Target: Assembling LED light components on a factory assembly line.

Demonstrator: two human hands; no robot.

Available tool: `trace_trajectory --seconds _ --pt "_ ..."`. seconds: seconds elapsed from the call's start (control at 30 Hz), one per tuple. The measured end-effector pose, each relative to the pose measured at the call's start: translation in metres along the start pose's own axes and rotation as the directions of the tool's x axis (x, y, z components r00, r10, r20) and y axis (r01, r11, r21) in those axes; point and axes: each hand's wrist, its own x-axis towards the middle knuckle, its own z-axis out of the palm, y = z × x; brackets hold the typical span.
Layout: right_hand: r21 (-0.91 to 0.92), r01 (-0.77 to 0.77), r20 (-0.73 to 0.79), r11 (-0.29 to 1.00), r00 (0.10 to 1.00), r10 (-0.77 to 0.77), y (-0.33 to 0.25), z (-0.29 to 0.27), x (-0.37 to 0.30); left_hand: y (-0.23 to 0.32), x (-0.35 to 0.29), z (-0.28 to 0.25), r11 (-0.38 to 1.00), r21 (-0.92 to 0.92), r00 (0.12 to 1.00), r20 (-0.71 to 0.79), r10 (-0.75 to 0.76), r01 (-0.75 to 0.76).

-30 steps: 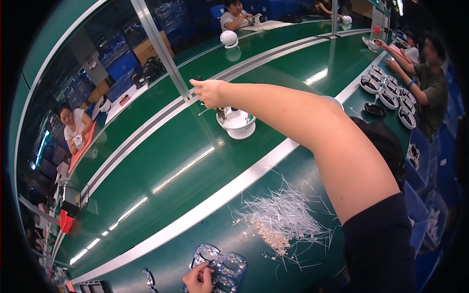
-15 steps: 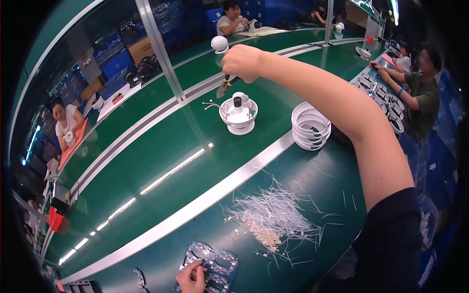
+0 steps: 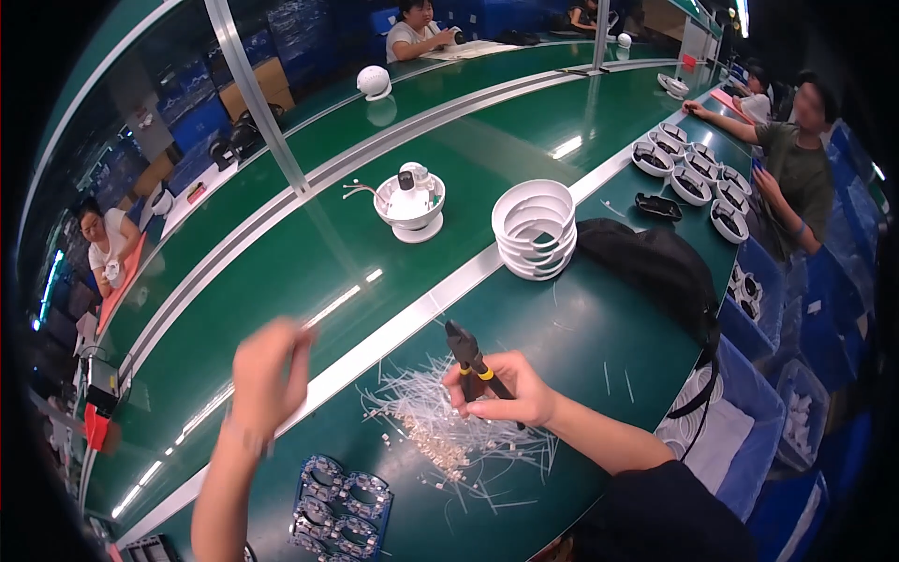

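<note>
My right hand (image 3: 510,391) is closed round a pair of diagonal cutting pliers (image 3: 465,348) with black and yellow handles, jaws pointing up and away. It hovers over a pile of white cable ties (image 3: 412,398) and small cream-coloured bits (image 3: 445,454). My left hand (image 3: 270,379) is raised above the near edge of the green conveyor, smeared by motion, so its fingers cannot be read. Below it on the bench lies a panel of blue circuit boards (image 3: 342,506). On the belt stands a white dome camera housing (image 3: 412,201), open on top, with loose wires sticking out at its left.
A stack of white rings (image 3: 534,229) stands by the metal belt edge (image 3: 440,298). Beside it lies a black bag (image 3: 646,272). White bowls with black parts (image 3: 691,183) are grouped at right near a co-worker (image 3: 796,178). Blue bins (image 3: 749,412) stand beyond the bench edge.
My right hand has drawn back from over the belt with the pliers to the pile of ties. My left hand has left the circuit boards and risen toward the belt. The view has shifted.
</note>
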Motion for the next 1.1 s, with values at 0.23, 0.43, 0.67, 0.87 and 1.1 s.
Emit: trace_trajectory --seconds 0.23,0.43,0.67,0.87,1.1 --pt "0.2 -0.15 0.223 0.968 0.969 0.104 0.014 -0.034 -0.009 -0.091 0.161 0.152 0.977 -0.019 0.964 -0.159 -0.215 0.214" --pt "0.383 -0.032 0.19 0.923 0.981 -0.044 0.001 -0.032 -0.007 -0.134 0.198 0.188 0.936 -0.028 0.892 0.317 -0.324 0.35" --pt "0.411 -0.091 0.201 0.907 0.98 0.007 0.01 -0.029 -0.005 -0.12 0.222 0.207 0.915 0.253 0.888 0.263 -0.376 0.313" --pt "0.427 -0.1 0.202 0.898 0.979 0.013 -0.005 -0.036 -0.015 -0.093 0.237 0.224 0.93 0.283 0.93 0.213 -0.3 0.235" --pt "0.46 -0.155 0.187 0.874 0.979 0.075 0.012 -0.03 -0.01 -0.023 0.159 0.131 0.98 -0.091 0.984 0.024 -0.175 0.176"
